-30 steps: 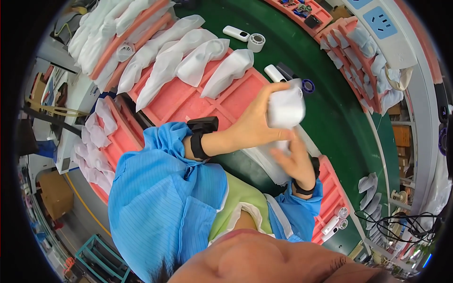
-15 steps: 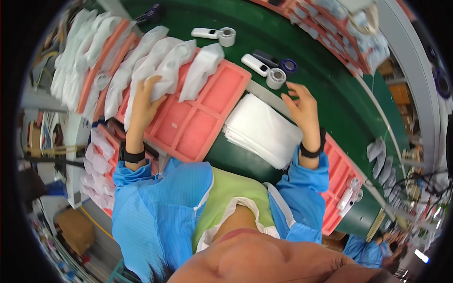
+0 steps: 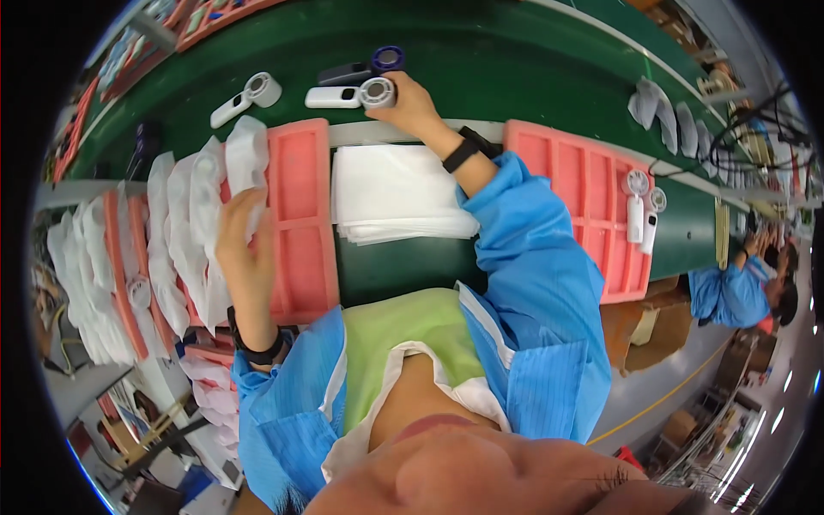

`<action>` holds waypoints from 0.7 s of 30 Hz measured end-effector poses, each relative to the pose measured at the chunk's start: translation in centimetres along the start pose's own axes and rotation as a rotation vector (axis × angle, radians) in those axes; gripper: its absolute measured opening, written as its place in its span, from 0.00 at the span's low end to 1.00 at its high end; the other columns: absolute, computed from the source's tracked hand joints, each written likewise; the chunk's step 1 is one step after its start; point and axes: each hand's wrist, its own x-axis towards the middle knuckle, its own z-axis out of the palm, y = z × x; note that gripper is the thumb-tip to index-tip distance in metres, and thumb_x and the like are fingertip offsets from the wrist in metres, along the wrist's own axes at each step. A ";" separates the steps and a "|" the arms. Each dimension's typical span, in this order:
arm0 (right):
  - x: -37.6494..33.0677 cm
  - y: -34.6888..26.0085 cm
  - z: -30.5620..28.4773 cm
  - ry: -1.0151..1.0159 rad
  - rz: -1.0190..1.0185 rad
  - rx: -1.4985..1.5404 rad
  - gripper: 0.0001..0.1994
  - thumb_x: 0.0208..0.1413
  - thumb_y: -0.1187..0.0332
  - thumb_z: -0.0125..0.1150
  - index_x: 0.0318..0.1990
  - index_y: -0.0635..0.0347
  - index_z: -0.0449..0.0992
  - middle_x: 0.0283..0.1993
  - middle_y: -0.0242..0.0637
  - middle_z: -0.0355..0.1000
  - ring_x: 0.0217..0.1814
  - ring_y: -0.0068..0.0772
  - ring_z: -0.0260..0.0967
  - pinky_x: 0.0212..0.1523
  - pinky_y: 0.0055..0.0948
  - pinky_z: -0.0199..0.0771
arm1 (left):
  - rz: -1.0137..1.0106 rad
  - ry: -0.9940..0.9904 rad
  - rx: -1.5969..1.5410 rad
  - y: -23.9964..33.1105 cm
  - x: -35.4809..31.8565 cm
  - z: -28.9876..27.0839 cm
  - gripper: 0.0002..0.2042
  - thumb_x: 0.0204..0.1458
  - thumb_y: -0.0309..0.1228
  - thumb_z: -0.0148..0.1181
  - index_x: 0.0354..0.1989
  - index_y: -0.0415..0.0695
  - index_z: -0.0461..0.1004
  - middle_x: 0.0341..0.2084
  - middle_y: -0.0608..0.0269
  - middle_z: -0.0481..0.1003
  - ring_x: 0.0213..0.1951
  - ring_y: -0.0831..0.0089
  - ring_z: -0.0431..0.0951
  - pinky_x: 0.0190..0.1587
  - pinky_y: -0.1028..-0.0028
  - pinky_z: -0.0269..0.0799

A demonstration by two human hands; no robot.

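Observation:
My right hand [image 3: 407, 105] reaches to the green work surface, its fingers curled round the round head of a white handheld fan [image 3: 336, 97]. That fan lies beside a dark handheld fan [image 3: 347, 74] with a purple ring. Another white handheld fan [image 3: 245, 99] lies farther left. Over the pink divided tray [image 3: 302, 257], my left hand [image 3: 244, 253] is open, fingers bent and apart, next to several items in white sleeves [image 3: 204, 193]. Whether its fingertips touch a sleeve is hard to tell. A stack of white sleeves [image 3: 395, 189] sits between my arms.
On the right, a second pink tray [image 3: 549, 180] has two white fans [image 3: 635, 206] at its far end. More pink trays [image 3: 124, 275] with wrapped items stand at the left. Grey pieces [image 3: 657, 112] lie far right, and a co-worker in blue [image 3: 730, 292] is beyond.
The view has turned to the right. My right hand has moved from beside the white fan onto its round head. My left hand stays near the wrapped items.

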 end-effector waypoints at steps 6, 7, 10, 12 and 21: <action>1.9 -2.2 -7.4 0.011 0.094 0.163 0.33 0.30 0.60 0.76 0.47 0.65 0.73 0.40 0.45 0.76 0.41 0.41 0.76 0.44 0.32 0.75 | 0.470 -0.547 -0.277 9.1 3.6 10.0 0.09 0.52 0.26 0.60 0.42 0.41 0.75 0.38 0.53 0.75 0.40 0.52 0.76 0.42 0.65 0.73; 2.2 -2.6 -8.9 0.087 0.032 0.145 0.33 0.29 0.60 0.76 0.46 0.66 0.73 0.39 0.44 0.76 0.39 0.39 0.77 0.41 0.31 0.76 | 0.480 -0.553 -0.270 9.4 4.0 12.6 0.08 0.51 0.28 0.61 0.39 0.42 0.75 0.37 0.54 0.75 0.39 0.52 0.77 0.40 0.63 0.73; 2.2 -4.7 -14.7 0.189 -0.041 0.133 0.31 0.31 0.62 0.74 0.46 0.66 0.72 0.39 0.43 0.76 0.39 0.36 0.75 0.42 0.30 0.75 | 0.490 -0.566 -0.225 11.5 3.9 18.3 0.08 0.50 0.31 0.63 0.35 0.43 0.74 0.34 0.56 0.74 0.36 0.54 0.77 0.36 0.62 0.73; 2.3 -5.6 -17.3 0.231 -0.067 0.127 0.30 0.32 0.62 0.74 0.45 0.66 0.72 0.39 0.42 0.75 0.39 0.34 0.75 0.42 0.29 0.74 | 0.417 -0.564 -0.156 12.1 3.8 21.1 0.09 0.47 0.33 0.65 0.33 0.43 0.74 0.31 0.57 0.73 0.33 0.56 0.77 0.34 0.63 0.73; 0.4 -5.5 -27.1 0.072 -0.081 0.244 0.25 0.33 0.66 0.72 0.43 0.60 0.70 0.37 0.39 0.73 0.38 0.39 0.71 0.43 0.30 0.71 | 0.442 -0.543 -0.254 10.9 5.3 25.3 0.09 0.47 0.34 0.67 0.31 0.44 0.74 0.26 0.61 0.73 0.26 0.64 0.76 0.25 0.69 0.68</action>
